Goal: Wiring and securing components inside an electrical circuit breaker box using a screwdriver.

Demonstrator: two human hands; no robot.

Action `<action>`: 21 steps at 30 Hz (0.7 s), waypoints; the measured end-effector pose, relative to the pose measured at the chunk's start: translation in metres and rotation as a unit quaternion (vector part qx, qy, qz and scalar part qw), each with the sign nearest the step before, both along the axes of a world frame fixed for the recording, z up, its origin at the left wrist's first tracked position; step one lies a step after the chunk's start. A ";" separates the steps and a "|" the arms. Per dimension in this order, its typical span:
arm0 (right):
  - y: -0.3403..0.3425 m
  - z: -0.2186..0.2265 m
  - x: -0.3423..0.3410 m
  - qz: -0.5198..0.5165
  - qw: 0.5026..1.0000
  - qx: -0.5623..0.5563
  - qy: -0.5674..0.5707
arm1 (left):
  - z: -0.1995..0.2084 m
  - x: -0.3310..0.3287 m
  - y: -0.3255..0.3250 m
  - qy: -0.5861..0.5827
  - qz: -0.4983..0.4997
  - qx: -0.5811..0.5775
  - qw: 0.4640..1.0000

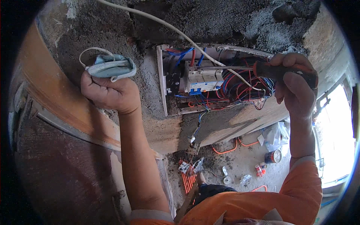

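My left hand (pixel 109 93) is raised at the left of the wall box, its fingers closed on a folded light-blue face mask (pixel 119 68) with a white ear loop standing up. My right hand (pixel 296 80) grips the black-and-red handle of a screwdriver (pixel 273 71). Its long shaft points left, and the tip is at the upper side of the white circuit breaker (pixel 202 81); whether it sits in a terminal screw I cannot tell. The breaker is mounted inside a recessed distribution box (pixel 163 86). Red and blue wires enter it from above, and a tangle of thin wires (pixel 240 88) fills the box's right side.
A white cable (pixel 161 20) hangs across the box's front. Rough cement surrounds it. A wooden frame (pixel 71 97) curves along the left. Below, the floor holds orange conduit pieces (pixel 186 180), a dark can (pixel 273 156) and clear plastic bags (pixel 276 135). A bright opening (pixel 335 131) is at right.
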State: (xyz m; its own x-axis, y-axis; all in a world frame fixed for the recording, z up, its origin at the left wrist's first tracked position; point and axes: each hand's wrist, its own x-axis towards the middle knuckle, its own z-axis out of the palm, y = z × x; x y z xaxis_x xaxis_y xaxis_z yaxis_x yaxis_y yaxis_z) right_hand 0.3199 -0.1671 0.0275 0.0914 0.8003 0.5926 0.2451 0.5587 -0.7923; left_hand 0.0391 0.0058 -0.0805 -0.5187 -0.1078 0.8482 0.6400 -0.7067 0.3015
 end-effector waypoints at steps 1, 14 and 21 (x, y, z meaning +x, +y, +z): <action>0.000 0.000 -0.001 0.002 1.000 -0.002 0.009 | 0.000 0.000 0.000 0.001 0.000 0.000 1.000; 0.031 0.100 -0.068 0.013 0.915 -0.103 -0.391 | 0.004 0.006 0.000 -0.002 -0.035 0.007 0.999; 0.039 0.032 -0.008 0.022 0.992 -0.093 0.086 | 0.002 -0.004 -0.005 0.017 0.059 -0.010 0.998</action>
